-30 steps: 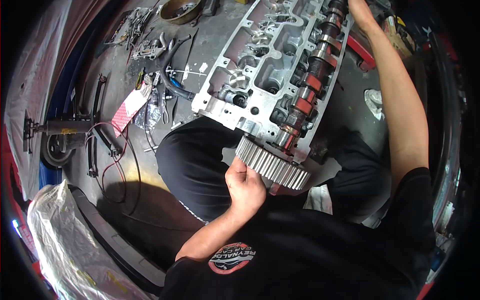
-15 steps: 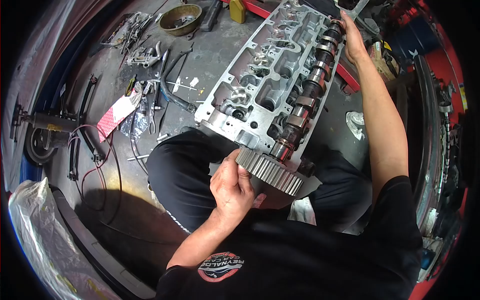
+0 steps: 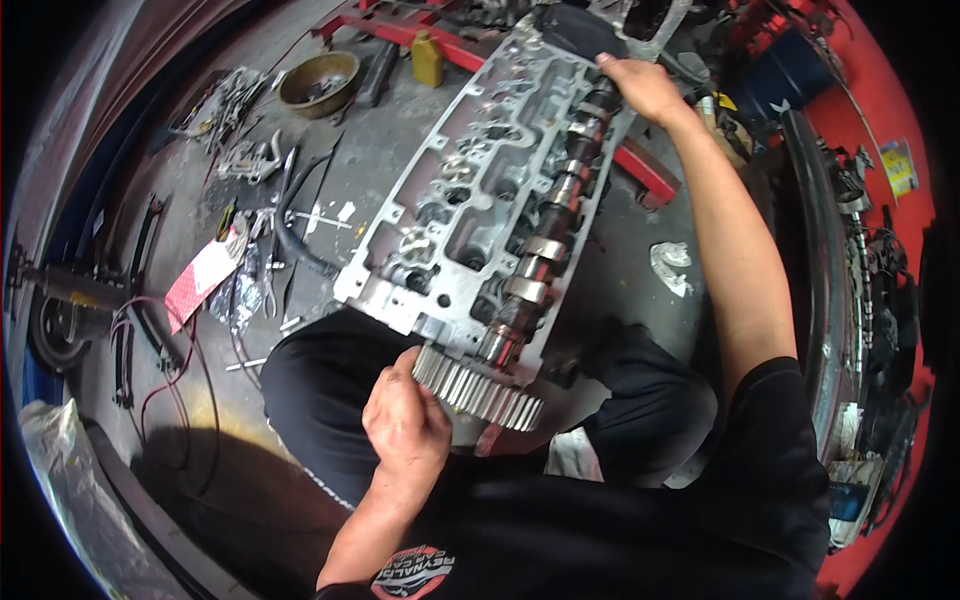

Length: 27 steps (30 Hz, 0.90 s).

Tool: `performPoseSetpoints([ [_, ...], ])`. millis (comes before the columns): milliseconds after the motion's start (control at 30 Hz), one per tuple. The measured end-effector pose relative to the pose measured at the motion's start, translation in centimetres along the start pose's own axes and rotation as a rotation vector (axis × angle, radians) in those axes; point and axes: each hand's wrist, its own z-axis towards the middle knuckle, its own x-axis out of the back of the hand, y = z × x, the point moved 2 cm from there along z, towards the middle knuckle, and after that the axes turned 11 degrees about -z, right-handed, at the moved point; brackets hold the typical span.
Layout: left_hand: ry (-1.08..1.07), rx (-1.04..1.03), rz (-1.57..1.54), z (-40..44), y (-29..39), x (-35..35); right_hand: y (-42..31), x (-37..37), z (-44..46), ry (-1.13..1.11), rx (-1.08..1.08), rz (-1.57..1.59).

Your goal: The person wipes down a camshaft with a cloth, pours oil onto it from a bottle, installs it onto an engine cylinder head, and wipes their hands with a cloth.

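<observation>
A long silvery cylinder head point(image 3: 455, 215) lies tilted across the middle of the view, its near end above my lap. Along its right side runs a camshaft point(image 3: 545, 245) with dark and shiny lobes. At the near end sits a toothed gear point(image 3: 477, 388). My left hand point(image 3: 408, 415) is closed on the gear's left edge, thumb and fingers pinching it. My right hand point(image 3: 645, 88) grips the far right end of the cylinder head, by the camshaft's end; its fingers beneath are partly hidden.
On the grey floor at the left are a brown bowl point(image 3: 318, 85), a yellow bottle point(image 3: 426, 58), a red and white packet point(image 3: 205, 280), a hose point(image 3: 290, 215) and loose tools. A red metal bar point(image 3: 645, 172) and white rag point(image 3: 670, 268) lie right. Car parts stand far right.
The view has shifted, so the cylinder head and both hands appear further left, with more of the far end visible. Both hands keep their hold.
</observation>
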Motion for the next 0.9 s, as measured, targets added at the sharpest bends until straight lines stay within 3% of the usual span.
performPoseSetpoints([
  [67,0.045,0.16,-0.118,-0.3,0.5,0.1,-0.3,0.6,0.2,-0.097,0.027,0.039],
  [100,0.116,0.38,-0.285,-0.7,0.9,-0.2,-0.4,1.1,0.1,-0.169,0.016,0.097],
  [133,0.117,0.371,-0.291,-1.3,0.8,0.0,-0.7,1.5,-0.1,-0.159,0.014,0.094],
  [200,-0.073,0.841,-0.772,-3.1,-0.3,-0.6,-1.1,2.2,-0.2,-0.172,0.01,0.102],
  [233,-0.124,1.175,-1.229,-3.8,0.2,-1.0,-1.1,2.4,0.1,-0.169,0.011,0.096],
  [267,-0.233,1.269,-1.382,-4.6,-0.1,-1.3,-1.1,2.5,0.5,-0.209,0.007,0.114],
  [333,-0.143,1.189,-1.782,-4.7,0.9,-2.4,-1.0,2.1,1.1,-0.299,-0.005,0.152],
  [467,-0.244,1.272,-1.778,-4.3,0.9,-2.4,-1.8,2.2,1.4,-0.261,-0.007,0.036],
  [533,-0.133,1.307,-1.732,-3.5,1.6,-2.0,-2.2,2.9,1.4,-0.33,-0.031,0.093],
  [600,-0.199,1.233,-1.791,-4.1,0.9,-2.3,-2.4,2.5,1.1,-0.3,-0.071,0.057],
  [700,-0.089,1.285,-1.73,-4.4,0.9,-2.8,-3.0,2.3,0.2,-0.213,-0.109,0.098],
  [900,-0.085,1.303,-1.615,-5.7,-0.2,-2.6,-3.2,2.1,0.5,-0.262,-0.068,0.188],
])
